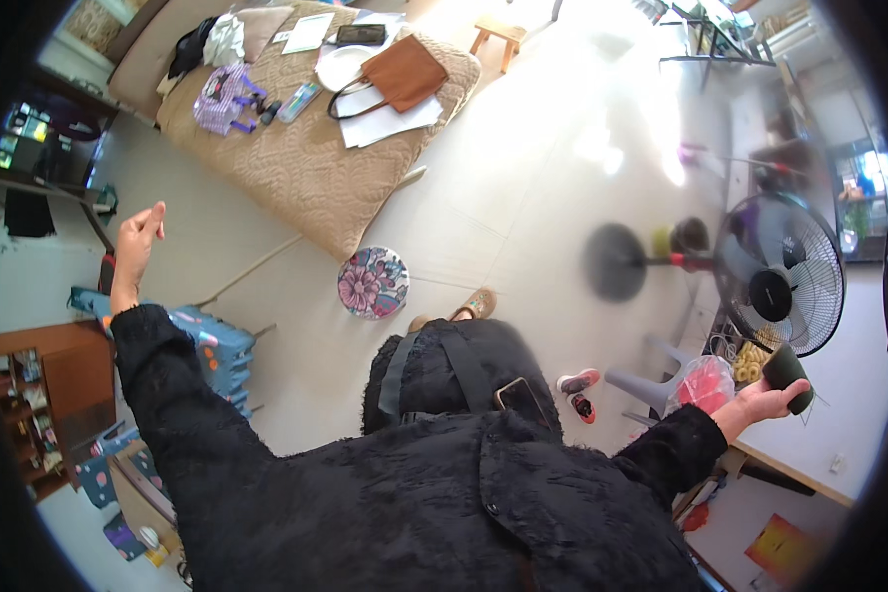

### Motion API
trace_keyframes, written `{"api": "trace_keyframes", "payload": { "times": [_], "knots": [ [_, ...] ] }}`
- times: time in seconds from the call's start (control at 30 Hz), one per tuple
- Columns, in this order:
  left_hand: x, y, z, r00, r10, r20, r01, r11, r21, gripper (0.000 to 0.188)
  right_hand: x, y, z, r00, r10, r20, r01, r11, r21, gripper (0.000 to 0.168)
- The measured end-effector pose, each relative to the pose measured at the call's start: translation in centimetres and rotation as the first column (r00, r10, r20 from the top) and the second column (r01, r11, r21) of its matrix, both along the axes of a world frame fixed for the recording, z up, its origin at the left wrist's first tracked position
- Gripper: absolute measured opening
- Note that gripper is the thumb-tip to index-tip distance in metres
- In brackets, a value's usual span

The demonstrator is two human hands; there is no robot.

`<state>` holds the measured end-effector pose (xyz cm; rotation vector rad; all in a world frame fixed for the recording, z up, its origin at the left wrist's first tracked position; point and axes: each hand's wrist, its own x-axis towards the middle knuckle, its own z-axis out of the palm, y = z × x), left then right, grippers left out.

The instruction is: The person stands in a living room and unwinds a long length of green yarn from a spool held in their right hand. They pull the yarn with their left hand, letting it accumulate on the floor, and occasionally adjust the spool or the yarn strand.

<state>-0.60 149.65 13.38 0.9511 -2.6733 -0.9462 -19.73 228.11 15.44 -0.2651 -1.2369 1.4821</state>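
Observation:
Both my arms are spread wide in black fuzzy sleeves. My left hand [139, 240] is raised at the far left, its fingers curled with the thumb and fingertips close together; whether something small is between them cannot be told. My right hand [771, 400], at the far right, is closed around a dark green cylindrical object [787, 378], near the lower rim of a standing fan [771, 294]. A phone [524, 399] lies on my lap, by the dark straps.
Ahead stands a bed with a quilted tan cover [281, 174], holding a brown bag [405, 72], papers and a checked backpack [222, 98]. A round floral stool [374, 283] is before my feet. Shoes [579, 381] and a grey plastic stool [647, 377] are at the right, a blue-covered chair [211, 344] at the left.

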Motion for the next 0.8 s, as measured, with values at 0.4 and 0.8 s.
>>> {"api": "trace_keyframes", "payload": {
  "times": [0.4, 0.8],
  "knots": [
    [26.7, 4.1, -1.6, 0.876, 0.477, -0.071, -0.479, 0.877, -0.023, 0.042, -0.9, -7.5, -0.7, 0.894, 0.448, -0.001, -0.448, 0.893, -0.045, 0.052],
    [39.2, 21.0, 1.1, 0.634, 0.772, -0.051, -0.773, 0.632, -0.05, 0.044, -2.8, -1.9, -2.7, 0.756, 0.655, -0.022, -0.654, 0.752, -0.082, 0.044]
  ]
}}
